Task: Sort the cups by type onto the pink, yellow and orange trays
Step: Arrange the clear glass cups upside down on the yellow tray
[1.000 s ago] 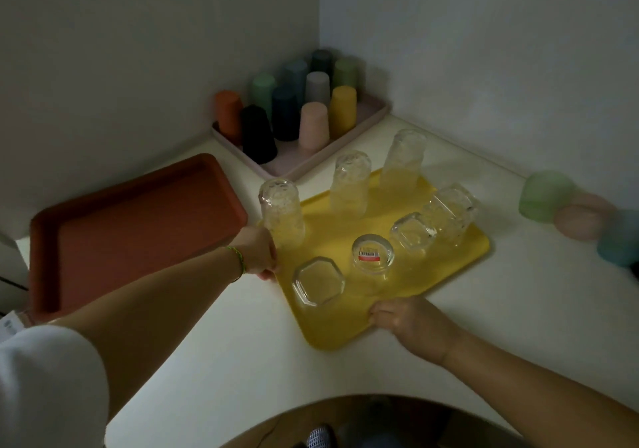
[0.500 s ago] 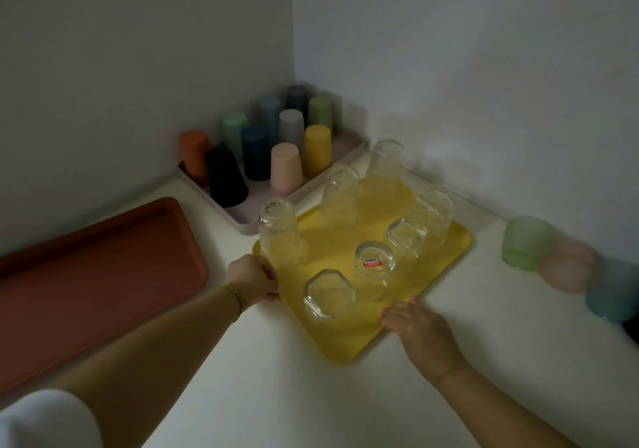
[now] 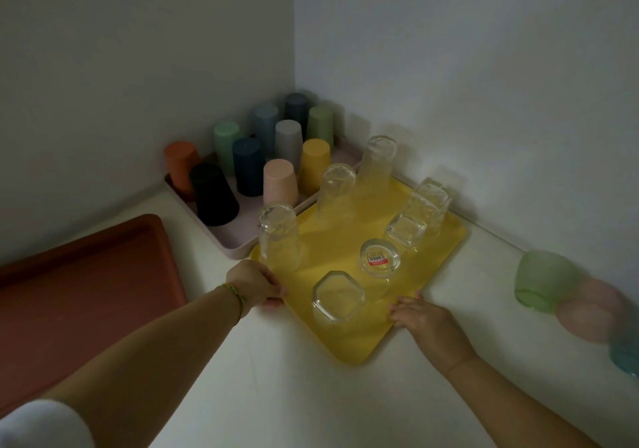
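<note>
The flat yellow plastic tray (image 3: 349, 240) of upside-down clear glass cups (image 3: 337, 295) is held at its near edges on the white worktop (image 3: 276, 378): the left hand (image 3: 256, 283) grips one edge, the right hand (image 3: 425, 323) rests spread on another. Behind it, the pink tray (image 3: 235, 240) of coloured plastic cups (image 3: 280, 181) sits in the corner of the grey walls (image 3: 449, 67). The orange tray (image 3: 86, 292) lies left.
</note>
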